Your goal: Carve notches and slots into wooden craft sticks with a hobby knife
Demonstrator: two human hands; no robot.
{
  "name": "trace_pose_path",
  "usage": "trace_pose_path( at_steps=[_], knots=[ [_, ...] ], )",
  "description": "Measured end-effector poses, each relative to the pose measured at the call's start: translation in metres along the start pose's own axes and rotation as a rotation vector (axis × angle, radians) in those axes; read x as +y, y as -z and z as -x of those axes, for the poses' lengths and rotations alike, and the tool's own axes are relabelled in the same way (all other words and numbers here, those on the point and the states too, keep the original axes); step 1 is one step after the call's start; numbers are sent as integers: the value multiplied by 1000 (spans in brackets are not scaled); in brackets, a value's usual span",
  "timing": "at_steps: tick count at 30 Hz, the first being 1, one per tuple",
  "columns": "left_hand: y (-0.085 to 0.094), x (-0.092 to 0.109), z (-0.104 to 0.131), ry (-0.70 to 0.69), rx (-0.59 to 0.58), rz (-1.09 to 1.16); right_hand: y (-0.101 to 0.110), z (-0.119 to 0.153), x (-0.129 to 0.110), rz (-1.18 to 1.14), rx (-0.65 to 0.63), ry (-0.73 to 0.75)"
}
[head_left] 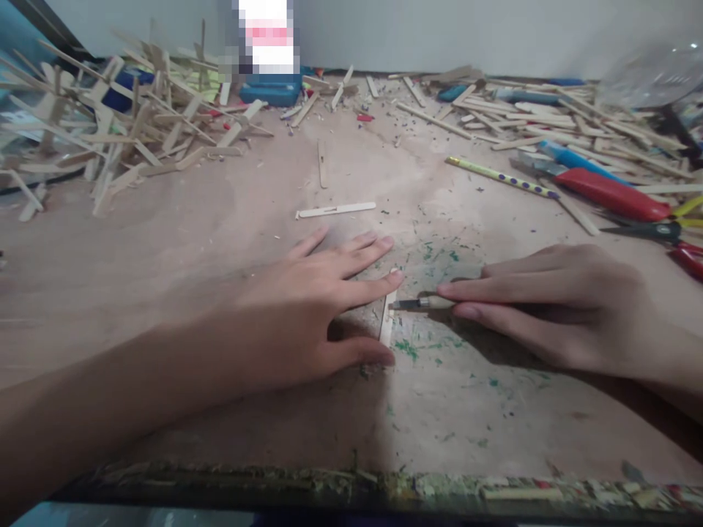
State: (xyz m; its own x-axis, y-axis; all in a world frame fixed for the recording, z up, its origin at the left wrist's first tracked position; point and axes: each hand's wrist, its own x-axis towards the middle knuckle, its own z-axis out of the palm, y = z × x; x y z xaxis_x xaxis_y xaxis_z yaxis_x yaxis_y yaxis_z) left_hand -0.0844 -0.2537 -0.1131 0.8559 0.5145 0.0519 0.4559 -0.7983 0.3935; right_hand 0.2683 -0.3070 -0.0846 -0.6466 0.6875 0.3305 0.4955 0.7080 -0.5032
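A short wooden stick (387,322) lies on the tabletop, its ends under the index fingertip and thumb of my left hand (324,293). The fingers of that hand are spread and press down. My right hand (554,304) pinches a craft knife (425,302) by its handle, and the blade tip touches the middle of the stick. Beyond my left hand lie a stick with a slot in it (337,210) and another slotted stick (322,165).
Joined wooden sticks (137,124) are heaped at the back left. Loose sticks (527,117) pile up at the back right, near a yellow pencil (502,177), a red cutter (612,195) and scissors (653,231). Green scraps dot the tabletop (220,439).
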Motion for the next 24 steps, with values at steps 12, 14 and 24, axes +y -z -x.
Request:
trace_pose_path(
  at_steps=[12,14,24],
  knots=[
    [-3,-1,1,-31,46,-6,-4,0,3,-33,-51,72],
    [-4,-1,1,-31,53,-3,-2,0,3,-29,-53,81],
    [1,1,0,-19,25,6,5,-3,4,-94,-141,82]
  ],
)
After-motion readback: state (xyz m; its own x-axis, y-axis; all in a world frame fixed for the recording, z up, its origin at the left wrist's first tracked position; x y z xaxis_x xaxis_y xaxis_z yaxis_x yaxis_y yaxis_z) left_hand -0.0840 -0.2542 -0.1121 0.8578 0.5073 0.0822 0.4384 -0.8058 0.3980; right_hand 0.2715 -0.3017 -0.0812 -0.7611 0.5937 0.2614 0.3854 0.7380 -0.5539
